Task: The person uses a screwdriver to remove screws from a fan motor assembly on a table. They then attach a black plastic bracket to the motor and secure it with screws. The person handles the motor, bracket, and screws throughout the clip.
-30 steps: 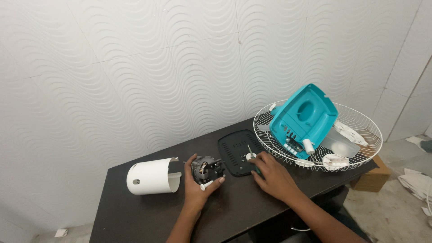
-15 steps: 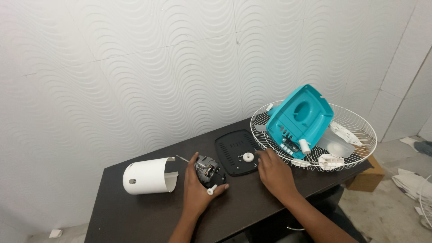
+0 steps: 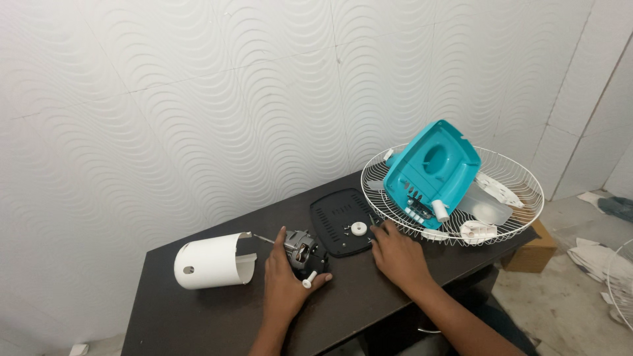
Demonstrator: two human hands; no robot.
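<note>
My left hand [image 3: 285,283] grips a small grey fan motor [image 3: 303,250] with a white knob at its near end, resting on the dark table [image 3: 198,316]. My right hand [image 3: 394,256] lies flat on the table, fingertips at the near right edge of a black vented plate [image 3: 339,224]. A white round cap [image 3: 358,229] sits on that plate. To the left of the motor lies a white cylindrical motor cover [image 3: 210,261].
A white wire fan guard [image 3: 511,178] rests on the table's right end and holds a teal fan base [image 3: 432,166], clear blades and white parts. A cardboard box [image 3: 535,245] stands on the floor beyond. A textured white wall backs the table.
My view has shifted slightly. My right hand moved off the white cap on the plate and now lies at the plate's near right edge. My left hand stays on the motor.
</note>
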